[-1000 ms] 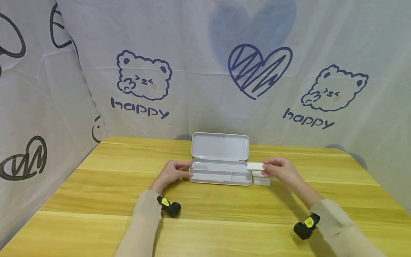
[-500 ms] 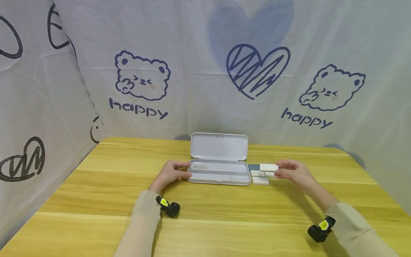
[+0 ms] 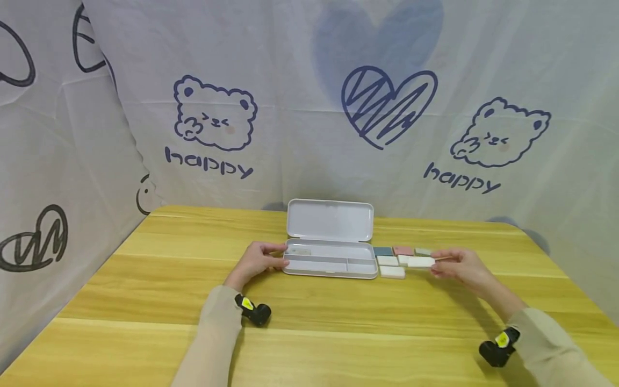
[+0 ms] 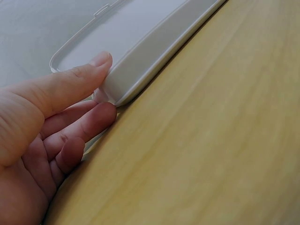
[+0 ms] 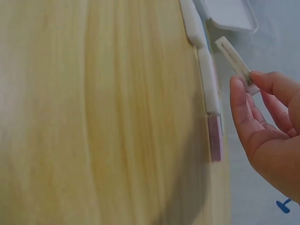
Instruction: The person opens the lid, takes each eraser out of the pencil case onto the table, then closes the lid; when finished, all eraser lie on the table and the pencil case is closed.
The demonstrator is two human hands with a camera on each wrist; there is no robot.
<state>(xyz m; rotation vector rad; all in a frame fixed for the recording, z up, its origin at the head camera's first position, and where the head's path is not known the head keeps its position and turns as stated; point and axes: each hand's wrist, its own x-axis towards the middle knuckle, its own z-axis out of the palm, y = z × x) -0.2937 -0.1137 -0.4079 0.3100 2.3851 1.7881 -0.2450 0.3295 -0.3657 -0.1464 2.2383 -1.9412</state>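
A white pencil case (image 3: pixel 314 266) lies open on the table. My left hand (image 3: pixel 261 259) grips its left end, thumb (image 4: pixel 89 70) over the rim and fingertips low on the outer wall. To the right, my right hand (image 3: pixel 456 266) pinches a white eraser (image 3: pixel 420 262) between thumb and fingertips. In the right wrist view this eraser (image 5: pixel 234 58) has a grey-smudged side and hangs above the others. A blue eraser (image 3: pixel 383 251), a pink eraser (image 3: pixel 403 250) and a pale green eraser (image 3: pixel 422 251) lie in the back row. White erasers (image 3: pixel 392 272) lie in front of them.
A small pale translucent piece (image 3: pixel 301 251) lies in the case's back compartment. The case's lid (image 3: pixel 330 219) stands raised at the back. Behind the wooden table (image 3: pixel 300 333) hangs a printed white cloth (image 3: pixel 290 107).
My right hand has carried the white eraser to the right and a little nearer. The blue, pink and green erasers have come into sight. My left hand has stayed on the case.
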